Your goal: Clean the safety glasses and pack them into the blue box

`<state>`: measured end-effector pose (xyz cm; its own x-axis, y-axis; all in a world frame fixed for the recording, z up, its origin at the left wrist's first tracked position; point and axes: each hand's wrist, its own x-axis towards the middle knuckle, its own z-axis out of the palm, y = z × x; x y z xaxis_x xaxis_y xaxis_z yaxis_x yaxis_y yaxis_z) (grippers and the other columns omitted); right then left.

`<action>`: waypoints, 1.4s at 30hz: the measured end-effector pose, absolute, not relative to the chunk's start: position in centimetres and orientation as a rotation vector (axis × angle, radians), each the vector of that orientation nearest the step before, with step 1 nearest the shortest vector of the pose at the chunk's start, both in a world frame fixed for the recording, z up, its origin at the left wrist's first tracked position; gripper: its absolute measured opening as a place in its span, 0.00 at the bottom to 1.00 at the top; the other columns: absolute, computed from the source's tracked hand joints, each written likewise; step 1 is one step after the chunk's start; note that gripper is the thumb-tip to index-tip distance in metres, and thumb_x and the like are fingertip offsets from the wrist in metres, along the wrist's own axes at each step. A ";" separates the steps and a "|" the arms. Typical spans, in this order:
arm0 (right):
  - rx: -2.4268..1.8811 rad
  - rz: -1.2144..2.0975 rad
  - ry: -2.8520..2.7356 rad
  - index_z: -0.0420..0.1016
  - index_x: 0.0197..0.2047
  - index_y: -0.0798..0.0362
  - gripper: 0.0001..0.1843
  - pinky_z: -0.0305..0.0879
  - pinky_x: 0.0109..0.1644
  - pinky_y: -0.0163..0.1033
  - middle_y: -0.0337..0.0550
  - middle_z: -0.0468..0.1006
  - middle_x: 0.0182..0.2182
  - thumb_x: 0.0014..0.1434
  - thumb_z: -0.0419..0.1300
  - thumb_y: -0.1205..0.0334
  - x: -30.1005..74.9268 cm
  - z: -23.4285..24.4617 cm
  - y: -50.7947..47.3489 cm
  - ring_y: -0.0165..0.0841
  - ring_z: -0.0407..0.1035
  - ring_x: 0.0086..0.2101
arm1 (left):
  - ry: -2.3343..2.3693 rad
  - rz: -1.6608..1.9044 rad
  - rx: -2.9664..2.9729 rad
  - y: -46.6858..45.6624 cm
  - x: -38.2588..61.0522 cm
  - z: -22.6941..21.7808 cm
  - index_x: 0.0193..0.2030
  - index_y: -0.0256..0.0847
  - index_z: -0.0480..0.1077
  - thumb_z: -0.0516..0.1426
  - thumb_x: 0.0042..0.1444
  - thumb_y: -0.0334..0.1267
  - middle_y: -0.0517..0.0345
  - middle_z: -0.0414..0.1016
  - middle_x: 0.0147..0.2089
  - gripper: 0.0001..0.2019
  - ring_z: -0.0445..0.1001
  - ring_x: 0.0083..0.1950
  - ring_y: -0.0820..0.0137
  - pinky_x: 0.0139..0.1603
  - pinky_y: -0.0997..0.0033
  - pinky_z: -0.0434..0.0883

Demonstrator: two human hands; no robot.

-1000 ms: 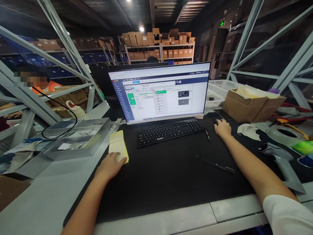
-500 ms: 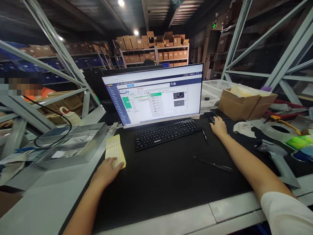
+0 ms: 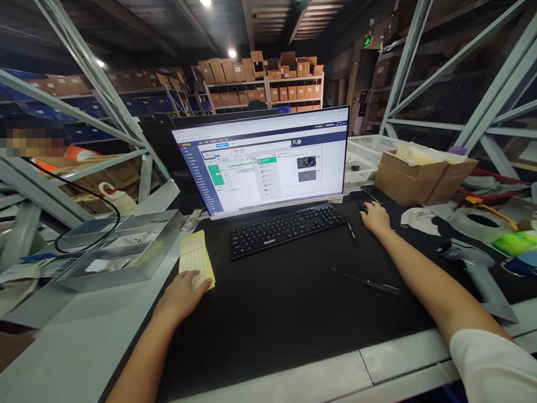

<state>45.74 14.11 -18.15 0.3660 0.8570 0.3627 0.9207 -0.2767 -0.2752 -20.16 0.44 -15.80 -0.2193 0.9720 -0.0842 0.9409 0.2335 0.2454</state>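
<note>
My left hand [image 3: 181, 292] rests on the lower end of a pad of yellow label sheets [image 3: 193, 250], thumb apart from the fingers, not gripping it. At the right of the screen, my right hand [image 3: 376, 217] is wrapped over a dark computer mouse [image 3: 364, 206], which is mostly hidden. Between the hands lies a black keyboard [image 3: 287, 228] in front of a lit monitor [image 3: 268, 168]. The screen shows a web page with a smaller window over it. One pen [image 3: 351, 230] lies by the keyboard's right end, and another pen [image 3: 367, 281] lies nearer me.
Grey trays [image 3: 138, 252] with small items stand on the left. On the right are a barcode scanner [image 3: 478, 274], a tape roll [image 3: 480, 223], a cardboard box [image 3: 419, 182] and a white basket [image 3: 364, 148]. A person [image 3: 75, 157] is beyond the metal frame at far left.
The camera view has shifted very slightly. Both hands stay in place, the left on the yellow sheets and the right on the mouse.
</note>
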 end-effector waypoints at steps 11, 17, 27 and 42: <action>-2.233 -0.155 -1.517 0.74 0.72 0.55 0.29 0.67 0.66 0.58 0.59 0.67 0.72 0.72 0.54 0.57 45.0 -17.3 13.3 0.56 0.67 0.64 | 2.284 0.187 1.800 0.5 -20.2 -15.7 0.72 0.32 0.66 0.42 0.56 0.67 0.39 0.64 0.75 0.49 0.65 0.75 0.46 0.79 0.50 0.59; -2.268 -0.129 -1.492 0.74 0.72 0.53 0.28 0.67 0.67 0.57 0.57 0.66 0.72 0.73 0.53 0.58 44.9 -17.1 13.3 0.54 0.66 0.65 | 2.281 0.233 1.818 0.6 -20.5 -16.2 0.71 0.31 0.68 0.43 0.55 0.68 0.36 0.65 0.74 0.49 0.66 0.74 0.45 0.77 0.47 0.62; -2.266 -0.118 -1.472 0.75 0.71 0.52 0.28 0.67 0.66 0.55 0.57 0.67 0.71 0.72 0.55 0.58 45.0 -17.3 13.4 0.52 0.67 0.64 | 2.285 0.198 1.815 0.4 -20.3 -15.8 0.72 0.32 0.68 0.43 0.55 0.68 0.38 0.65 0.75 0.50 0.65 0.76 0.47 0.79 0.47 0.61; -2.139 -0.144 -1.368 0.76 0.70 0.59 0.30 0.60 0.72 0.64 0.60 0.69 0.71 0.70 0.53 0.56 44.5 -16.9 13.2 0.54 0.62 0.70 | 1.829 0.263 2.506 0.5 -8.5 -12.0 0.72 0.37 0.71 0.54 0.71 0.52 0.42 0.61 0.79 0.30 0.51 0.84 0.47 0.82 0.44 0.58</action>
<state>44.47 13.18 -16.89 0.4655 0.7944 0.3901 0.8583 -0.2976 -0.4180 -8.50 0.54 -12.02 0.2955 0.9478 0.1196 0.9431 -0.3094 0.1215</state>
